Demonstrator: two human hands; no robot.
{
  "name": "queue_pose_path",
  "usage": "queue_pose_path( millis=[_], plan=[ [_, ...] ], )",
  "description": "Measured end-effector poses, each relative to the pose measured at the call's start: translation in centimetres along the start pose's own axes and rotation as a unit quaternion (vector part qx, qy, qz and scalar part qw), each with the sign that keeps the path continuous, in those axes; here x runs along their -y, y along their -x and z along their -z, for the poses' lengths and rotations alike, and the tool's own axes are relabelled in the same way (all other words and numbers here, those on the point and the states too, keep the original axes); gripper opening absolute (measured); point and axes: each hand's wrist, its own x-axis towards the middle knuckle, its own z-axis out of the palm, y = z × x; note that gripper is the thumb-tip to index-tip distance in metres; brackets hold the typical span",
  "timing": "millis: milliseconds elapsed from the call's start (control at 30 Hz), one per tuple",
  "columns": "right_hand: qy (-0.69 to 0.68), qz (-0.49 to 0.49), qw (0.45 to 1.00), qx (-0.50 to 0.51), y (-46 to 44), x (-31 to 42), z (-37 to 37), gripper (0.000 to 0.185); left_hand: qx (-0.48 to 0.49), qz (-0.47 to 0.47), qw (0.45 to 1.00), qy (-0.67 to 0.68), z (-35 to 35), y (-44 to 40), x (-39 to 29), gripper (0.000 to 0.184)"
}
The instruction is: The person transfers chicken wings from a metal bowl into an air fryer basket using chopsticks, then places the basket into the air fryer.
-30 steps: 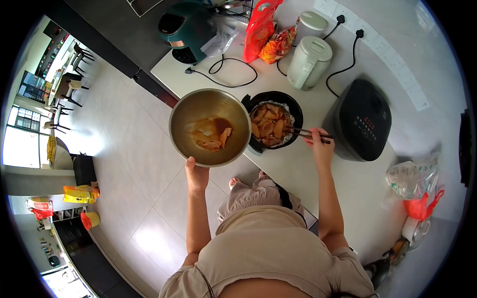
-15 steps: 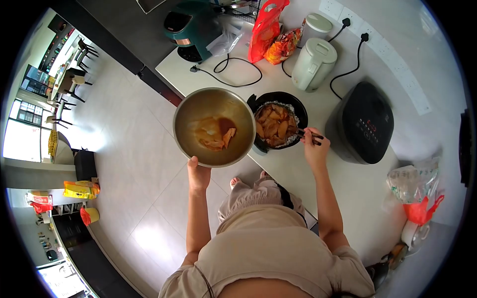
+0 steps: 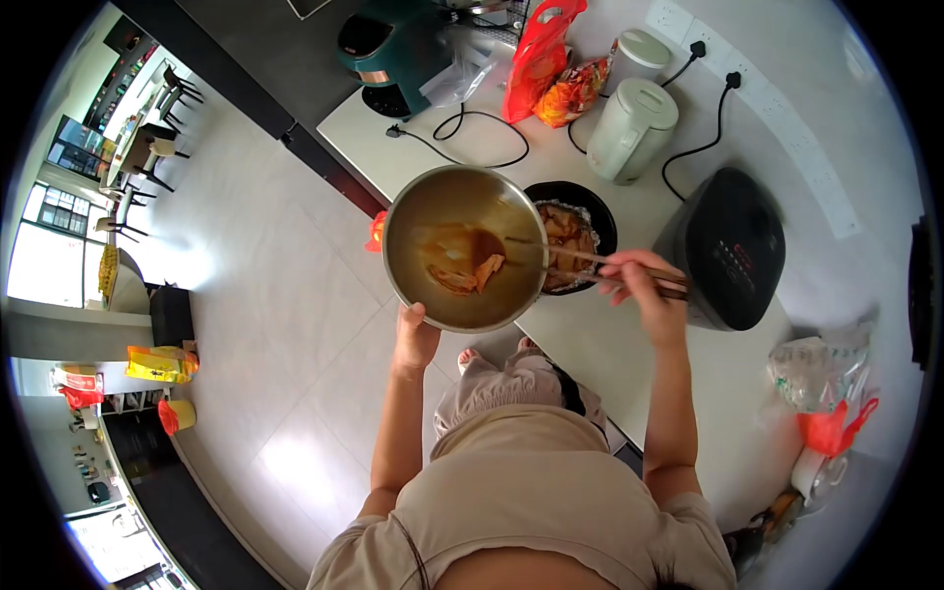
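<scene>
The left hand (image 3: pixel 417 339) is gripping the bowl (image 3: pixel 467 197) near the countertop (image 3: pixel 605 346) edge; the right hand (image 3: pixel 651 295), half-curled, is holding chopsticks (image 3: pixel 582 256).

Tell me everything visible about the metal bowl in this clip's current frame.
The bowl is round and wide, with a smooth, dull-gold metallic inside and a thin, paler rim. A few reddish-brown food pieces and some brown liquid lie in it. Its open side faces the camera. The left hand grips its near rim, thumb on top. In view it overlaps the side of a black foil-lined container. Chopsticks reach across its rim; whether they touch it is unclear.
</scene>
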Motion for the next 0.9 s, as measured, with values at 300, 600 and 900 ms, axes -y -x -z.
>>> queue_pose_path(
  millis=[300, 600, 900],
  plan=[
    [-0.018, -0.075, 0.997, 0.028, -0.9, -2.8, -1.0, 0.024, 0.021, 0.004, 1.0, 0.012, -1.2, 0.1, 0.3, 0.084],
    [-0.044, -0.053, 0.968, -0.239, -0.7, -6.4, 4.8, 0.021, -0.041, -0.001, 0.998, 0.037, 0.3, -0.2, -0.5, 0.081],
    [-0.049, -0.107, 0.947, -0.3, 0.0, -13.2, 1.3, 0.017, -0.061, -0.031, 0.997, 0.021, 1.4, 0.3, -1.0, 0.075]
  ],
)
